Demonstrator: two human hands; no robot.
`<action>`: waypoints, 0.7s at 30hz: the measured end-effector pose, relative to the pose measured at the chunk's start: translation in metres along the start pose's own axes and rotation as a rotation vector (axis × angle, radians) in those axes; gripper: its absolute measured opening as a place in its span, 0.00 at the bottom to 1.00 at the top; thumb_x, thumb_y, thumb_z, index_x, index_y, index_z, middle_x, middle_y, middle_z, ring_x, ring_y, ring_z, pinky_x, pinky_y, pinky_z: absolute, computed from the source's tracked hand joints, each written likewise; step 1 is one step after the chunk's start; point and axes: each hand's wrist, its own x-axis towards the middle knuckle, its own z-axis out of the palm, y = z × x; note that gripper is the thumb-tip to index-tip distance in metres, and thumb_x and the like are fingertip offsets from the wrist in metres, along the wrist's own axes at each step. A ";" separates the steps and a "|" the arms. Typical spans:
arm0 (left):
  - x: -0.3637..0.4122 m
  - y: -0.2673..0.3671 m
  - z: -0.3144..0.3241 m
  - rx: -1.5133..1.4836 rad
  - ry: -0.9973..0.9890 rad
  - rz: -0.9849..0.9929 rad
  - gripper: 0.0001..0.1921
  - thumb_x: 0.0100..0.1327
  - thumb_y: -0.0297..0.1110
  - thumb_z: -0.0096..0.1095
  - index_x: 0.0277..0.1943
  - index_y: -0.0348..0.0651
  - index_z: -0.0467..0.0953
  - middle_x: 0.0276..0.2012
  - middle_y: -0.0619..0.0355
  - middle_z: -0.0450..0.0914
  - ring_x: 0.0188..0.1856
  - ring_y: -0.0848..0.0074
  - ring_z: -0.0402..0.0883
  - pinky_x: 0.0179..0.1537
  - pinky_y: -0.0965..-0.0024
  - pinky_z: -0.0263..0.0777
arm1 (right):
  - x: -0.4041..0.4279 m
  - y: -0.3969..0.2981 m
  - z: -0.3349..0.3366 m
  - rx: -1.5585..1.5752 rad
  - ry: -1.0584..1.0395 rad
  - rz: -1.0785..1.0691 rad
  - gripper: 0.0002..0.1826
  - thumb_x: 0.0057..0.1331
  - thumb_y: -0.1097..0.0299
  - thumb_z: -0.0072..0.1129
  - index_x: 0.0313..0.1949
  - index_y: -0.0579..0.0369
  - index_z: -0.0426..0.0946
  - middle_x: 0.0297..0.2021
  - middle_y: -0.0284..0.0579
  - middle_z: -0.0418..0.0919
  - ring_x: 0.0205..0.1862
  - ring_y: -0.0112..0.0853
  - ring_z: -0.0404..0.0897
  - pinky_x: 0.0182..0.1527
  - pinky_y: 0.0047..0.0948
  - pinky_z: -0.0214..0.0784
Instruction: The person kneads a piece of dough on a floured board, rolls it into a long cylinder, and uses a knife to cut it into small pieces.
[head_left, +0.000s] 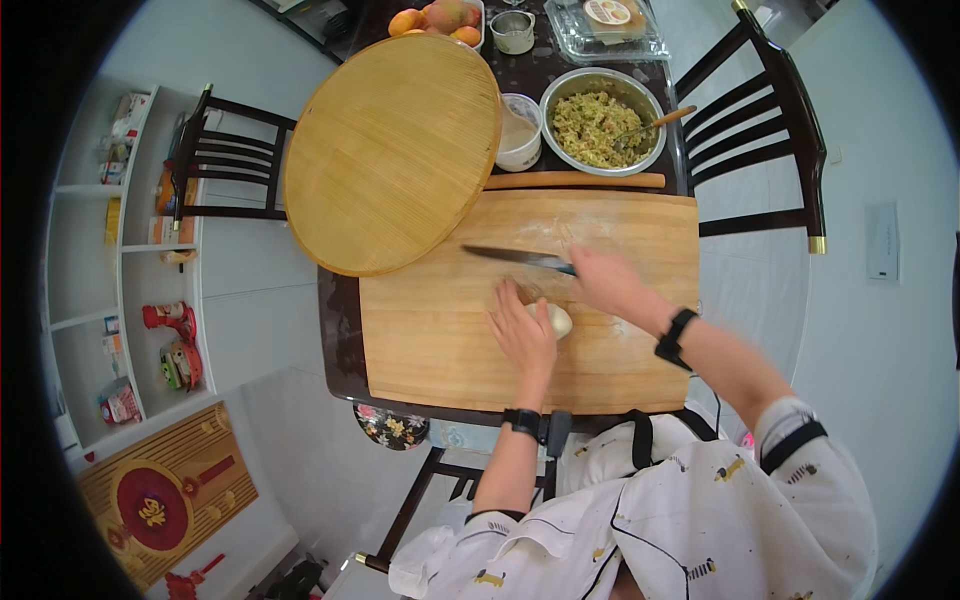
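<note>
My right hand (606, 279) grips a kitchen knife (517, 257) by its handle. The blade points left, above the wooden board, and the hand is slightly blurred. On the board, my left hand (523, 330) rests against a pale lump of dough (559, 321). Its fingers partly cover the dough's left side. Traces of flour (566, 229) mark the wooden board (435, 337). Beyond the board's far edge lies a wooden rolling pin (577, 180), its left end hidden by a round tray. A steel bowl (550, 142) holds a chopped, greenish filling (600, 124) with a wooden-handled utensil (675, 115) in it.
The round wooden tray (394, 154) overlaps the board's far left corner. A white tub (519, 157) of flour stands beside the bowl. Farther back are fruit (448, 15), a metal cup (513, 34) and a clear plastic container (606, 34). Dark chairs (806, 150) flank the table.
</note>
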 end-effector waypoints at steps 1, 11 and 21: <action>0.006 -0.005 0.004 -0.032 0.051 -0.035 0.31 0.71 0.49 0.55 0.72 0.44 0.65 0.72 0.46 0.63 0.76 0.56 0.56 0.75 0.46 0.42 | -0.018 0.005 -0.004 0.083 0.025 0.076 0.15 0.67 0.62 0.58 0.46 0.59 0.73 0.37 0.59 0.81 0.36 0.57 0.81 0.38 0.52 0.73; 0.004 0.012 -0.071 0.219 -0.598 0.328 0.40 0.42 0.38 0.84 0.61 0.45 0.74 0.53 0.50 0.77 0.56 0.57 0.75 0.54 0.56 0.72 | -0.181 0.074 -0.017 0.133 -0.118 0.338 0.16 0.69 0.56 0.59 0.40 0.58 0.76 0.32 0.59 0.82 0.37 0.57 0.81 0.38 0.52 0.72; -0.033 0.043 -0.046 -0.490 -0.394 -0.225 0.27 0.52 0.36 0.80 0.54 0.39 0.79 0.46 0.53 0.85 0.48 0.66 0.84 0.48 0.65 0.77 | -0.197 0.078 0.006 0.244 -0.129 0.333 0.16 0.68 0.56 0.59 0.40 0.60 0.76 0.32 0.61 0.81 0.37 0.57 0.80 0.38 0.52 0.71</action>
